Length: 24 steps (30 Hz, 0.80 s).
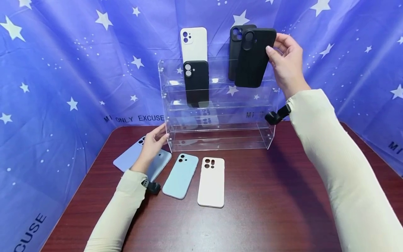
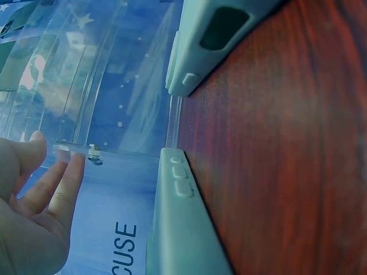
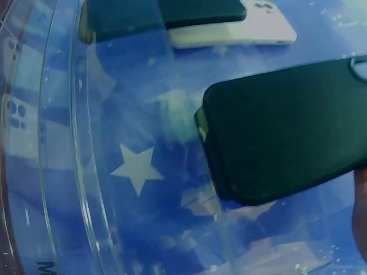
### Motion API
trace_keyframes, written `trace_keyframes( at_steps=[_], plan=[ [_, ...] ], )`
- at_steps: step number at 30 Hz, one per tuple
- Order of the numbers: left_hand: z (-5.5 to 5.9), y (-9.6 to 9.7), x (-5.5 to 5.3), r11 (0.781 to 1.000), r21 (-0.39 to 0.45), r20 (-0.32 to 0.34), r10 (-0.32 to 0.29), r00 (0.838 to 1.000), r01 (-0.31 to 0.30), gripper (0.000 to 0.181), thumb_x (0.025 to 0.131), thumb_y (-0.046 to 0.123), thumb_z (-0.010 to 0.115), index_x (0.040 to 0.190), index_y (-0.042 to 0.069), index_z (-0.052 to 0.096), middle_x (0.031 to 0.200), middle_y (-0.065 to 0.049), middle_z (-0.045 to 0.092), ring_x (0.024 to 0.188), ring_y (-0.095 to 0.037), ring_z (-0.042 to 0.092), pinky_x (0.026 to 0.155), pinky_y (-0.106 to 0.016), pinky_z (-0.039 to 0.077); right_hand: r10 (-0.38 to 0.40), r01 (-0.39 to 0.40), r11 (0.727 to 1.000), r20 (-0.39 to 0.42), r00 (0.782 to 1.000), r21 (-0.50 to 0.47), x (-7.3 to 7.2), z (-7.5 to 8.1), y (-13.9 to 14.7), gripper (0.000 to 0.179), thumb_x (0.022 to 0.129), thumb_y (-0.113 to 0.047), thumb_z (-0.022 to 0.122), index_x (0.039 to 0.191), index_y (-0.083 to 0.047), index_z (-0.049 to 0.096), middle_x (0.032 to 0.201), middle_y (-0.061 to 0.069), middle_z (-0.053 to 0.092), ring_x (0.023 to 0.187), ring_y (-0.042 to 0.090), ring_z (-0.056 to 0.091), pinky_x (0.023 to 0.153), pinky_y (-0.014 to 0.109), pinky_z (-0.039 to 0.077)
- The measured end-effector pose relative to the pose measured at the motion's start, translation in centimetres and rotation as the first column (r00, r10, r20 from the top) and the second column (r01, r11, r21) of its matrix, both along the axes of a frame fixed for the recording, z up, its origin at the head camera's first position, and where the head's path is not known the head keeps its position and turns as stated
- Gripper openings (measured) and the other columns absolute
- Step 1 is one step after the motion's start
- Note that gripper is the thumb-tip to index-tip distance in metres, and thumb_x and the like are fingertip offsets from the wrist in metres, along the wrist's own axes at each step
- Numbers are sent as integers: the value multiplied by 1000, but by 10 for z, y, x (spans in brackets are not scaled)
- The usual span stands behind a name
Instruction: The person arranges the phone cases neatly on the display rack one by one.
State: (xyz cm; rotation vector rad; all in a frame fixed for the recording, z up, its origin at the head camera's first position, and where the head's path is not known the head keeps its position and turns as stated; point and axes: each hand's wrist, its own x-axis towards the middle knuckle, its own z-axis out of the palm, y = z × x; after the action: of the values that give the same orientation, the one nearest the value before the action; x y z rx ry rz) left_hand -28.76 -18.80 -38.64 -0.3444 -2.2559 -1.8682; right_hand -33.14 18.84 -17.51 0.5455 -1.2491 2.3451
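In the head view, my right hand (image 1: 288, 64) pinches a black phone case (image 1: 255, 57) by its right edge, thumb in front. Held upright, it partly covers another black phone case (image 1: 233, 56) at the top right of the clear acrylic display stand (image 1: 217, 145). From the right wrist, the held case (image 3: 287, 132) shows large beside the clear shelves. My left hand (image 1: 152, 141) grips the stand's left side panel near the bottom; in the left wrist view, thumb and fingertips of the left hand (image 2: 40, 200) meet the panel's edge.
A white case (image 1: 194, 45) stands on the top tier, a black case (image 1: 196, 84) below it. On the table (image 1: 267, 210) lie a light blue case (image 1: 181, 176), a cream case (image 1: 211, 183), a periwinkle case (image 1: 127, 157) and another blue case (image 1: 160, 164). A starry curtain (image 1: 63, 70) hangs behind.
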Motion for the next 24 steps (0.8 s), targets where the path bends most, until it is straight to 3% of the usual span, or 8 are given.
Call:
trace_keyframes(
  at_steps=[9, 14, 24],
  plan=[
    [0, 2, 2, 1000, 8, 1, -10, 1000, 9, 48, 92, -6, 54, 138, -2, 43, 133, -25, 51, 112, -40, 54, 81, -28, 57, -80, 84, 995, -82, 993, 53, -19, -17, 1, 23, 78, 20, 63, 94, 3, 64, 84, 13, 65, 77, 18, 60, 72, 24, 53],
    [-1, 2, 1, 1000, -3, 1, 3, 1000, -3, 48, 92, -6, 53, 138, -2, 43, 134, -23, 50, 112, -40, 54, 80, -26, 57, -55, 58, 996, -41, 998, 68, -23, -23, 2, 23, 79, 19, 62, 94, 2, 64, 84, 12, 65, 75, 17, 61, 70, 23, 55],
    [1, 2, 1, 1000, 2, 9, 12, 1000, -12, 48, 92, -6, 54, 139, -1, 43, 135, -22, 50, 113, -39, 54, 79, -25, 57, -58, 45, 971, 49, 997, 234, -25, -46, 4, 18, 83, 9, 64, 96, -2, 67, 82, 7, 68, 72, 14, 66, 67, 21, 59]
  ],
)
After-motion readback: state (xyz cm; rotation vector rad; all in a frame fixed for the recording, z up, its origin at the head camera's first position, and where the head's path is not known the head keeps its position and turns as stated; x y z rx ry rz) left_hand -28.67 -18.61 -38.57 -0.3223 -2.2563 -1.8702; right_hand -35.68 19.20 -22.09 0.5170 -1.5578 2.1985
